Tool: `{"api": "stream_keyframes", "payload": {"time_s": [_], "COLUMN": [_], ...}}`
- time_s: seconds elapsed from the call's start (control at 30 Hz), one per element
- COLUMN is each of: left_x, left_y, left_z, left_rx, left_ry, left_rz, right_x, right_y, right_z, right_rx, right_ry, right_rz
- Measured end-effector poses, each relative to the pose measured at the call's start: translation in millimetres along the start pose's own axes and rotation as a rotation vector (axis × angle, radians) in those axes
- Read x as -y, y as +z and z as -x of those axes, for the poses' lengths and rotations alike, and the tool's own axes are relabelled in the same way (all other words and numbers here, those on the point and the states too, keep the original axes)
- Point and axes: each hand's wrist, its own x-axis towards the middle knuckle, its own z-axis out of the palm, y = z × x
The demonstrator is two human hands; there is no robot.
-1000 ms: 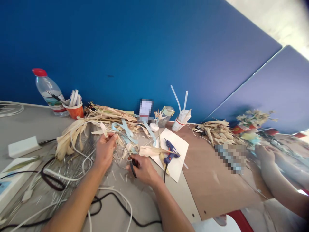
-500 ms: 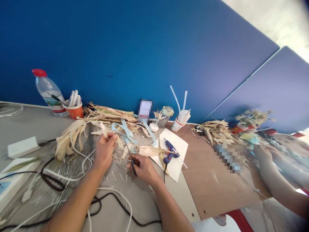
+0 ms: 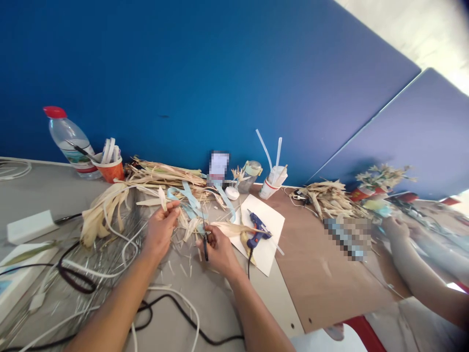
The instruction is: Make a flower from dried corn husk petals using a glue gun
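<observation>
My left hand (image 3: 161, 229) pinches a pale dried leaf strip (image 3: 161, 197) above the grey table. My right hand (image 3: 218, 249) is closed on a pair of black-handled scissors (image 3: 205, 248), whose blades point up toward the strip. Between and behind the hands lies a heap of dried husk strips (image 3: 161, 177) mixed with light blue ribbon (image 3: 190, 198). A blue glue gun (image 3: 257, 233) rests on a white sheet (image 3: 273, 221) just right of my right hand.
A red-capped water bottle (image 3: 68, 139) and an orange cup (image 3: 110, 168) stand at the back left. A paper cup with glue sticks (image 3: 273, 183) stands mid-back. Black and white cables (image 3: 110, 274) cross the near table. Another person's hand (image 3: 394, 227) works at the right, beside another husk pile (image 3: 330, 195).
My right hand has moved up and slightly left with the scissors, closer to the strip in my left hand. The left hand has risen a little.
</observation>
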Motion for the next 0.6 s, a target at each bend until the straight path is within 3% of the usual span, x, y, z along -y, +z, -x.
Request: {"api": "stream_keyframes", "payload": {"time_s": [0.13,0.43,0.6], "left_x": [1.4,4.4,1.6], "left_y": [1.5,3.6,5.1], "left_z": [2.3,7.3,10.3], "left_rx": [0.067,0.204,0.223], "left_ry": [-0.036,-0.059,-0.111], "left_rz": [-0.023,-0.061,-0.096], "right_x": [6.7,11.5,12.3], "right_y": [-3.4,-8.7,-5.4], "right_z": [1.2,1.2,2.6], "right_rx": [-0.066,-0.083,-0.161], "right_ry": [0.072,0.143,0.120], "right_rz": [0.127,0.335,0.601]}}
